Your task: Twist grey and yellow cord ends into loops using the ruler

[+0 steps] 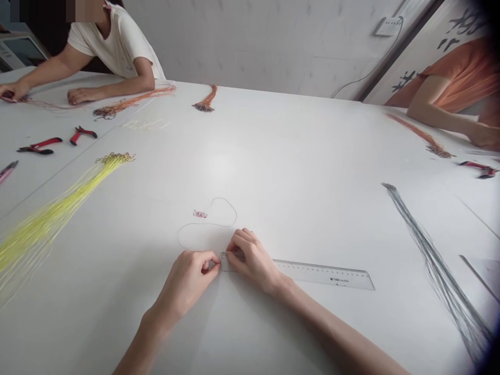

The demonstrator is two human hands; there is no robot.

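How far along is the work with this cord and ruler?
Already looking done: a yellow cord bundle and a grey cord bundle lie gathered to either side. In hand: the left hand and right hand pinch at the near end of the clear ruler, where the thin cord seems to run in. Left: the rest of that cord lies in a loose loop, a small red-and-white tag beside it.

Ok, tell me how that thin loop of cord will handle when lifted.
Probably floppy and very light: the thin cord lies in loose, uneven curves on the white table, holding no stiff line. It likely drapes when lifted, and being so fine, may be fiddly to pinch.
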